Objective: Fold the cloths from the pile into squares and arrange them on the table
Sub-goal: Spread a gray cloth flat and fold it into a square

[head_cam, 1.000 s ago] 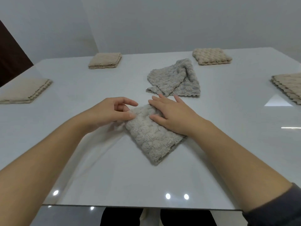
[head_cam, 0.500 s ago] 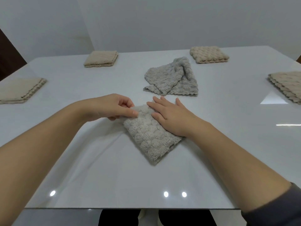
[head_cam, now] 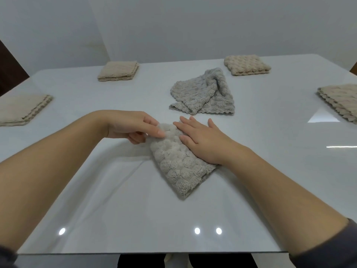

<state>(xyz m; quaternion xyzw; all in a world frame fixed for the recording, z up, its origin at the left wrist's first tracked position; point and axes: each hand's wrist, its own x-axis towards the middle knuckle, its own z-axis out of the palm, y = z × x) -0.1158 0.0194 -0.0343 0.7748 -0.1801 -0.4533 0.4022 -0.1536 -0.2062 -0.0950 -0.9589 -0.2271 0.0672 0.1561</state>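
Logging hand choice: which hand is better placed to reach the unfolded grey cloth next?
Probably the right hand: it lies flat on the folded cloth, fingertips pointing at the unfolded cloth just beyond. The left hand pinches the folded cloth's corner.

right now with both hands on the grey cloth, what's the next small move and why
Probably lay the corner that the left hand pinches flush onto the layers below and press it down: the right hand lies flat, pinning the folded grey cloth, which otherwise looks folded roughly square.
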